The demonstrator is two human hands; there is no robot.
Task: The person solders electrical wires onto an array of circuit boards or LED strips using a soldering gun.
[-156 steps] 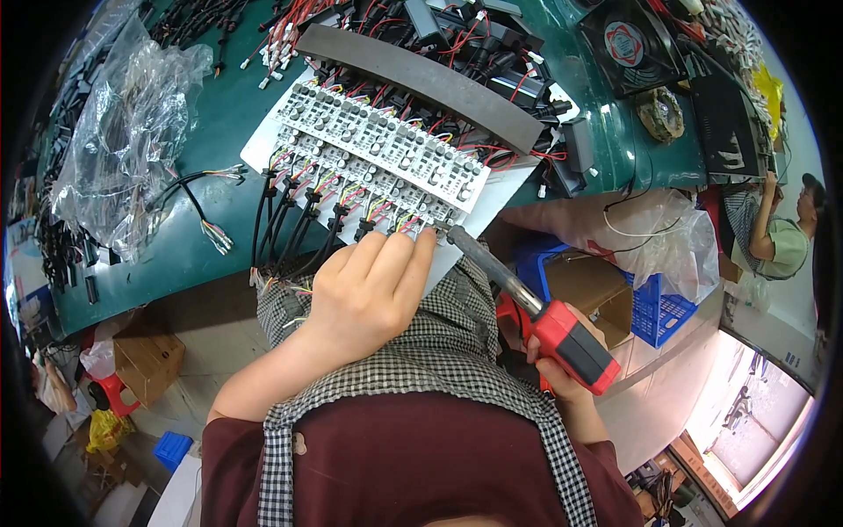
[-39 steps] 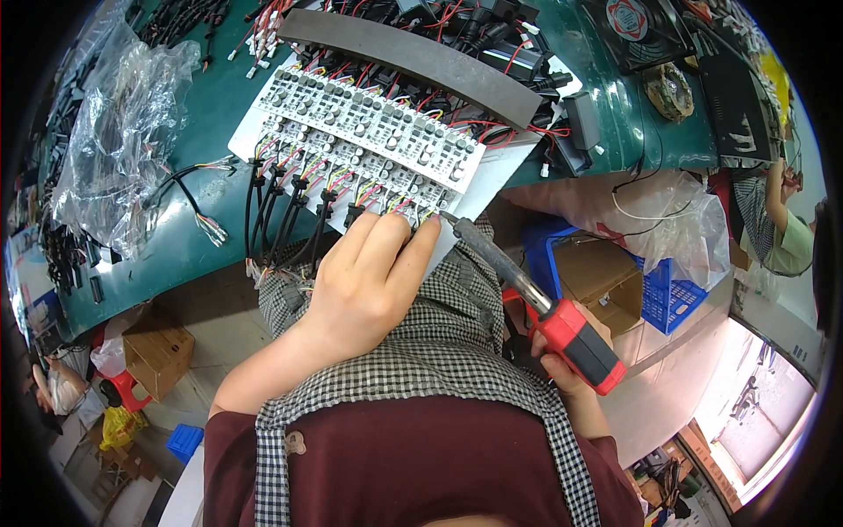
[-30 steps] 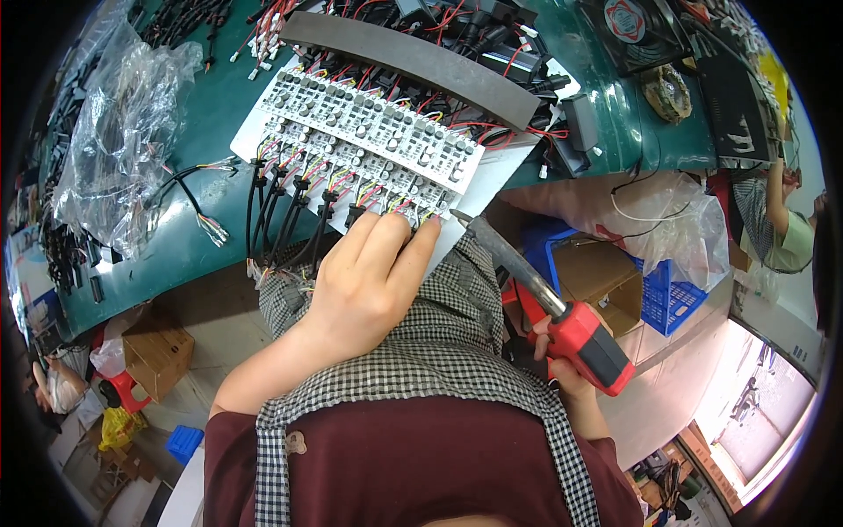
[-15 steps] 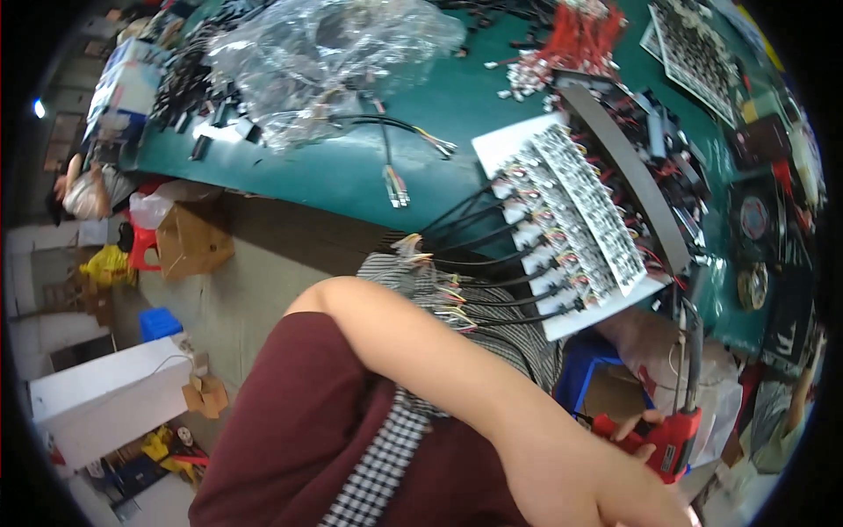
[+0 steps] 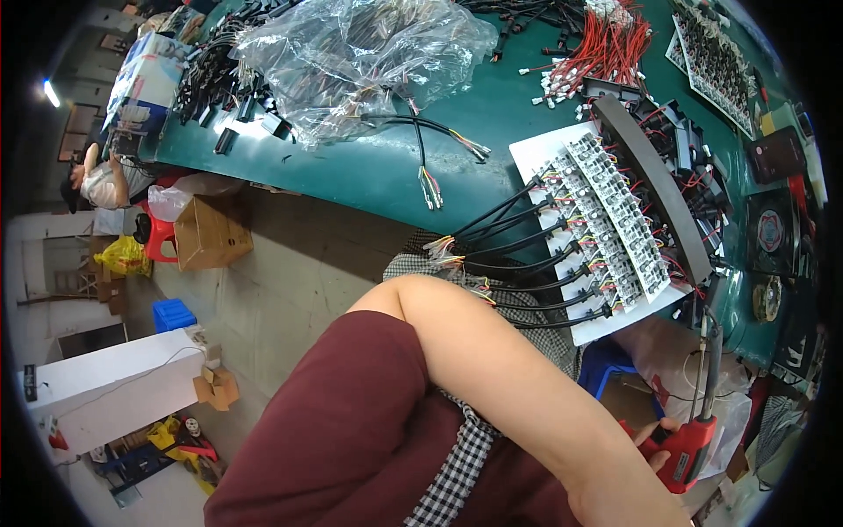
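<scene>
My right hand (image 5: 656, 442) is at the lower right, partly hidden behind my left forearm. Its fingers wrap around the red handle of a soldering gun (image 5: 689, 452), whose metal tubes point up toward the table edge. My left forearm (image 5: 500, 369) crosses in front of me, elbow bent, and runs out at the lower edge, so the left hand is out of sight. Beyond the forearm, a white board (image 5: 536, 156) carries rows of small circuit boards (image 5: 619, 220). Black cables (image 5: 527, 263) run from them over the table edge, ending in bare coloured wires.
A curved dark grey bar (image 5: 654, 189) lies beside the boards. On the green table (image 5: 342, 176) are a clear plastic bag of cables (image 5: 360, 61), red wires (image 5: 601, 57) and another board panel (image 5: 711, 75). A blue stool (image 5: 604, 364) stands below. Another person (image 5: 105, 180) is at far left.
The view has shifted, so the table and boards appear farther right. My right hand still holds the soldering gun; my left hand stays out of sight.
</scene>
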